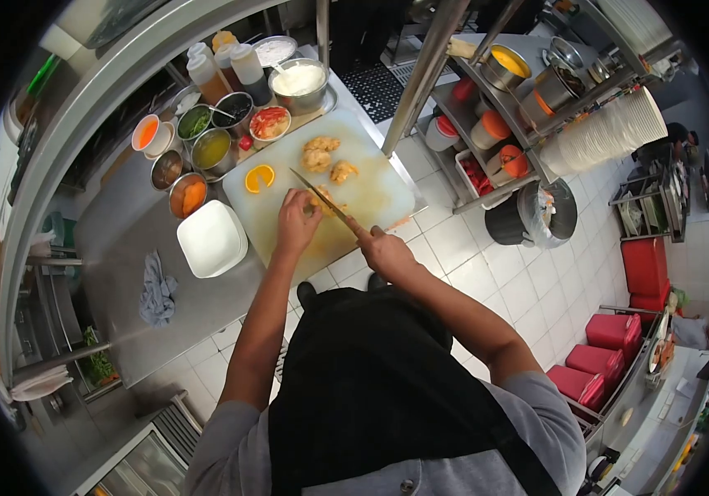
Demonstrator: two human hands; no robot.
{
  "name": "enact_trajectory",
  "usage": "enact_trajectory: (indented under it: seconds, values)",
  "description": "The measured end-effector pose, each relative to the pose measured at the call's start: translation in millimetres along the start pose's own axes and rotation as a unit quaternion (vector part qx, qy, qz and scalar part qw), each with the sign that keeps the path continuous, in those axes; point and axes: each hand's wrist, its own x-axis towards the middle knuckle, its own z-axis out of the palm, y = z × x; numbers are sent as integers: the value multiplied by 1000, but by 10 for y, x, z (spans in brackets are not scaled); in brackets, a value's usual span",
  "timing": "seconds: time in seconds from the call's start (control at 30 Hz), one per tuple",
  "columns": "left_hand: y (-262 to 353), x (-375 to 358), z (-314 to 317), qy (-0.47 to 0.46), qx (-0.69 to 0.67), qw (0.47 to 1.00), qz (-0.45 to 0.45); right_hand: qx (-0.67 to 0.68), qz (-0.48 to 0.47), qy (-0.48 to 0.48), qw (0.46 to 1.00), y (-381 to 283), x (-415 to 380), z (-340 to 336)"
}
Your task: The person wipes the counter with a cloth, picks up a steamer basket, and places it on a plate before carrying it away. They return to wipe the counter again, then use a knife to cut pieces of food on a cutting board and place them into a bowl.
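My right hand (386, 250) is wrapped round the handle of a kitchen knife (321, 195). Its blade points up and left over a white cutting board (375, 194), across a golden-brown piece of food (329, 201). On the blade's left side, the fingers of my left hand (296, 219) are bent and pressed against that piece, partly hiding it. More golden-brown pieces (319, 155) lie further up the board, and a single one (343, 171) sits just above the knife. An orange slice (259, 178) rests flat near the board's left edge.
Stacked white square bowls (212, 240) stand left of the board, near a grey cloth (157, 291). Behind are a bowl of chopped red food (270, 123), a metal pot of white cream (299, 84) and squeeze bottles (247, 66). A lined bin (532, 213) stands on the right.
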Motion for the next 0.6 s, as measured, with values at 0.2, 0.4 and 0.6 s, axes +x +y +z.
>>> enact_trajectory:
  seconds: [0.2, 0.4, 0.6]
  values:
    - [-49, -79, -41, 10, 57, 997, 43, 145, 4, 7, 989, 172, -244, -48]
    - [-136, -125, -90, 0, 0, 999, 34, 285, 30, -20, 958, 287, -644, -210]
    - [-77, -111, -49, 25, 30, 999, 26, 313, 47, -38, 948, 332, -705, -240]
